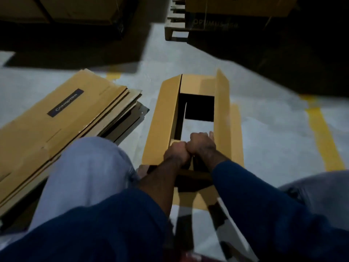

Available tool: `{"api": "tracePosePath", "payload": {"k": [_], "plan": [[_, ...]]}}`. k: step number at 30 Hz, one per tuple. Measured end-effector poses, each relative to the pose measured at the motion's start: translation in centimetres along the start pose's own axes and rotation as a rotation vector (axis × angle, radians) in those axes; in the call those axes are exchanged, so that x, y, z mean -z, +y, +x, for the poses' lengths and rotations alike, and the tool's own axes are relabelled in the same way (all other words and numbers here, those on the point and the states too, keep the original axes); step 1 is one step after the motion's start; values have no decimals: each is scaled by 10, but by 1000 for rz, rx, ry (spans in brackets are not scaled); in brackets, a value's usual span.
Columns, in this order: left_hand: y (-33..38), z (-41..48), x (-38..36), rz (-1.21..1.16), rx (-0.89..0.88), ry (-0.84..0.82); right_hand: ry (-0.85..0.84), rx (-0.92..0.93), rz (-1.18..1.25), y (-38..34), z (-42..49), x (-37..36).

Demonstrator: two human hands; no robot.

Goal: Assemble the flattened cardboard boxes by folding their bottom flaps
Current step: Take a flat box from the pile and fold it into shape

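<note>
Fingers (211, 135) of left hand (176, 153) and right hand (203, 144) grip one box (160, 118) beside one stack (62, 118).

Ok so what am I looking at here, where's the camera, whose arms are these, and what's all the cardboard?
No machine here: a single camera worn on a person's head looks down at their own arms. On the grey floor sits an open box with its long flaps raised. The left hand and right hand, knuckles together, take a grip at its near end, seemingly on a small flap; blur hides the details. To the left lies a stack of flattened boxes, beside the person's knee.
</note>
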State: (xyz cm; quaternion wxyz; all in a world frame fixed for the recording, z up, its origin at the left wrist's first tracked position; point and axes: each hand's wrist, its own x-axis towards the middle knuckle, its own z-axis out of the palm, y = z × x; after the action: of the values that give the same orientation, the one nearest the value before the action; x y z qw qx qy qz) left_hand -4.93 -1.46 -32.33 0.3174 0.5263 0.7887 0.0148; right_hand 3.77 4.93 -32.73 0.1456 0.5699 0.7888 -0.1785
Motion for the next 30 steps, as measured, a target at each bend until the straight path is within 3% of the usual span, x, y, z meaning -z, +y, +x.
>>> {"api": "tracePosePath", "payload": {"k": [5, 7, 12, 17, 22, 30], "plan": [[21, -38, -20, -30, -62, -17, 135, 5, -299, 45, -54, -2], [29, -46, -28, -61, -71, -36, 190, -35, -312, 62, -64, -4], [37, -45, -39, -78, -92, -18, 215, -304, 42, 93, -66, -22], [40, -21, -37, -56, -134, 37, 126, -399, 312, 112, -50, -49], [44, 1, -46, -186, -69, 32, 179, -474, 266, 127, -23, -44], [60, 26, -52, -101, -161, -29, 155, -506, 271, 134, 10, -40]]}}
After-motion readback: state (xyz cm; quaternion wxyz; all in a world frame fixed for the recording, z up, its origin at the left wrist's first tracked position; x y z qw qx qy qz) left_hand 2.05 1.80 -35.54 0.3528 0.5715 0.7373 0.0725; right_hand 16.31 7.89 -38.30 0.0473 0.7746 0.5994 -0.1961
